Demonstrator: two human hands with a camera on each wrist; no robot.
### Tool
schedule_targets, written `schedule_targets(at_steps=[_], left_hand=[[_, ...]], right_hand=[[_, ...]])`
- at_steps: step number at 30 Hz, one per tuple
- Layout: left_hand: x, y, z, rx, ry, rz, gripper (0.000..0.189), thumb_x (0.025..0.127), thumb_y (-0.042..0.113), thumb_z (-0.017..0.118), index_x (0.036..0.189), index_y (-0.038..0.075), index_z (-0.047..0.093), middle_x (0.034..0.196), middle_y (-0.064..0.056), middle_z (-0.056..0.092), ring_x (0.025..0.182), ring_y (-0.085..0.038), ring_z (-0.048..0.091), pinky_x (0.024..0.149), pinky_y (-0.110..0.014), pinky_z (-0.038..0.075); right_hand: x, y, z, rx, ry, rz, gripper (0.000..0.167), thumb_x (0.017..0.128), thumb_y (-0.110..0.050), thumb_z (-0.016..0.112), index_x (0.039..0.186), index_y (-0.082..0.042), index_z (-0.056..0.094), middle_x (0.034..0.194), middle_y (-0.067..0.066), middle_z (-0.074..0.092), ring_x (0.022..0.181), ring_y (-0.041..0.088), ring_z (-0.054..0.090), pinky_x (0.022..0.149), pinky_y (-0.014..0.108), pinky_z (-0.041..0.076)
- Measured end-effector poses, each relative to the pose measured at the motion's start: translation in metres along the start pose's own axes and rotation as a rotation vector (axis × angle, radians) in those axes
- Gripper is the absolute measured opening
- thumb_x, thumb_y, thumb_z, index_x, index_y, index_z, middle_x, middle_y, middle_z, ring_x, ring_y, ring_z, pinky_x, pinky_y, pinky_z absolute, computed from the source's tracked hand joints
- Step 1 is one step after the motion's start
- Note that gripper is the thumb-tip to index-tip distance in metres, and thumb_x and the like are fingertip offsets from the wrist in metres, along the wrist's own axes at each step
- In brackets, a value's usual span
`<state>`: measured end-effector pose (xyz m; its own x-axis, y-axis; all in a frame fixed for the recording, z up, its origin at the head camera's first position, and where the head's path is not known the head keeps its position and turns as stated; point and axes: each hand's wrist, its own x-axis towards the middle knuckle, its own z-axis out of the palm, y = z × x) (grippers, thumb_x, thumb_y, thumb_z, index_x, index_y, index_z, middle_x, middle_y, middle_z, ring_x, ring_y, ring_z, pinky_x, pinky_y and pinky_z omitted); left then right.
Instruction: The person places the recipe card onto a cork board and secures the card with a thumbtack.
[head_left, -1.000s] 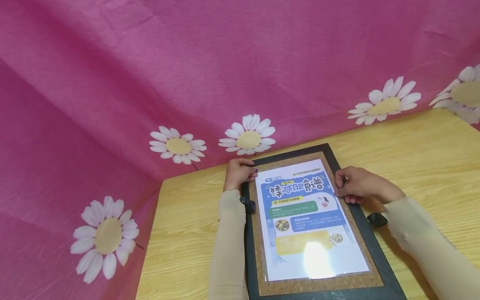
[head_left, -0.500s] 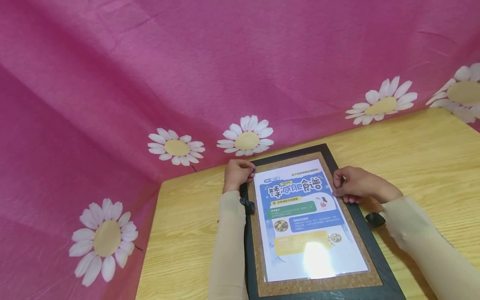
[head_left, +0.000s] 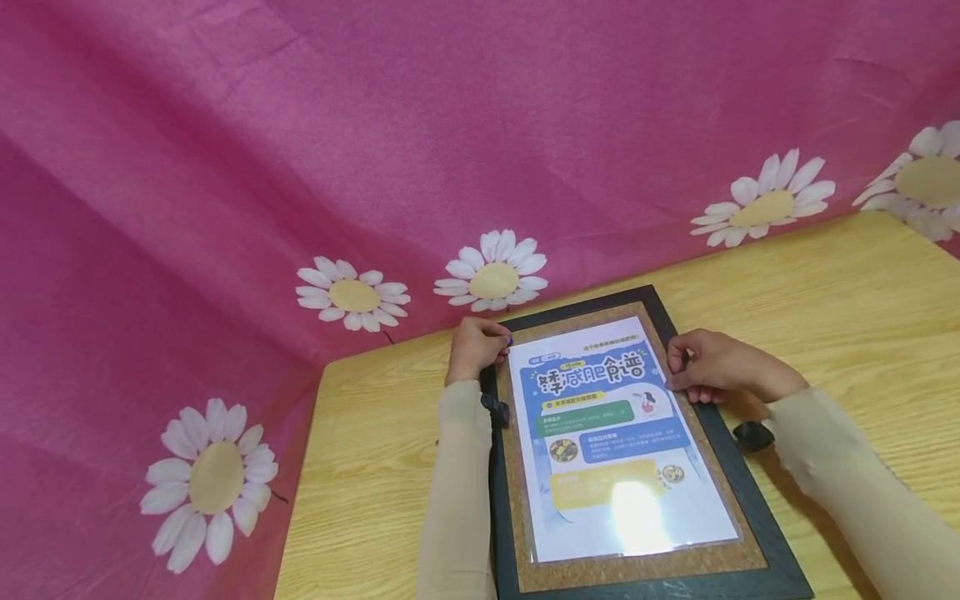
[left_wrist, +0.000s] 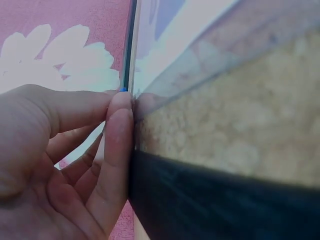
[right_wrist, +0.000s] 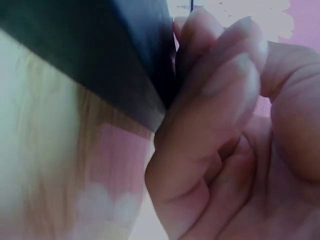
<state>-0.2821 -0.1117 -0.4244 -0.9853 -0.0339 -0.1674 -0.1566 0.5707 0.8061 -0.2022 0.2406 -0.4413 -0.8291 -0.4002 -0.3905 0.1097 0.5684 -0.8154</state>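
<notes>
A laminated sheet point(head_left: 562, 537) printed in blue, green and yellow lies on a cork board point(head_left: 637, 570) with a black frame point(head_left: 748, 500). At its top left corner my left hand point(head_left: 476, 350) pinches a small blue-topped push pin point(left_wrist: 124, 90) between thumb and fingertips. How deep the pin's point sits is hidden. My right hand point(head_left: 716, 367) rests at the sheet's upper right edge, thumb and forefinger meeting there. Its other fingers are curled against the frame's side in the right wrist view. Whether anything is between the right fingertips cannot be made out.
The board lies on a light wooden table point(head_left: 375, 467). A pink cloth point(head_left: 465, 125) with white daisies hangs along the table's back and left. Small black devices sit at both wrists, including a wrist camera point(head_left: 753, 437) by the right cuff.
Both hands stay in nearly the same spots at the sheet's upper corner and edge. Only a slight shift of the whole view shows.
</notes>
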Motion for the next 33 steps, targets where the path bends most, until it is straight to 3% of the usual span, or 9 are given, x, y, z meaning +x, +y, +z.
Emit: schedule_targets(at_steps=[7,15,26,33], left_hand=[[-0.001,0.002,-0.001,-0.025,-0.018,-0.038,0.012,0.096,0.005,0.072,0.101,-0.003,0.079,0.099,-0.019,0.077,0.067,-0.012,0.065,0.065,-0.027,0.062],[-0.001,0.007,-0.004,-0.042,0.008,-0.091,0.011,0.097,0.005,0.071,0.099,-0.003,0.078,0.096,-0.017,0.076,0.067,-0.012,0.067,0.063,-0.026,0.062],[0.002,0.009,-0.005,-0.025,-0.025,-0.1,0.013,0.098,0.008,0.071,0.102,-0.002,0.079,0.098,-0.017,0.077,0.068,-0.013,0.068,0.063,-0.025,0.062],[0.001,0.009,-0.006,0.011,-0.039,-0.099,0.013,0.097,0.008,0.072,0.102,-0.001,0.079,0.099,-0.018,0.077,0.068,-0.013,0.068,0.064,-0.026,0.062]], right_hand=[[-0.004,0.008,-0.01,-0.007,0.013,-0.018,0.026,0.093,-0.016,0.075,0.094,-0.003,0.052,0.064,-0.001,0.054,0.056,0.012,0.053,0.05,0.024,0.042],[-0.005,0.011,-0.015,0.051,0.001,0.038,0.034,0.093,-0.022,0.076,0.094,-0.005,0.046,0.065,-0.001,0.055,0.056,0.011,0.051,0.051,0.023,0.04],[-0.004,0.013,-0.016,0.047,0.007,0.029,0.036,0.094,-0.022,0.076,0.096,-0.005,0.044,0.065,-0.002,0.054,0.055,0.01,0.05,0.05,0.023,0.04],[-0.002,0.023,-0.018,0.11,-0.036,0.023,0.035,0.097,-0.022,0.072,0.1,-0.006,0.041,0.067,-0.002,0.055,0.056,0.008,0.051,0.052,0.022,0.042]])
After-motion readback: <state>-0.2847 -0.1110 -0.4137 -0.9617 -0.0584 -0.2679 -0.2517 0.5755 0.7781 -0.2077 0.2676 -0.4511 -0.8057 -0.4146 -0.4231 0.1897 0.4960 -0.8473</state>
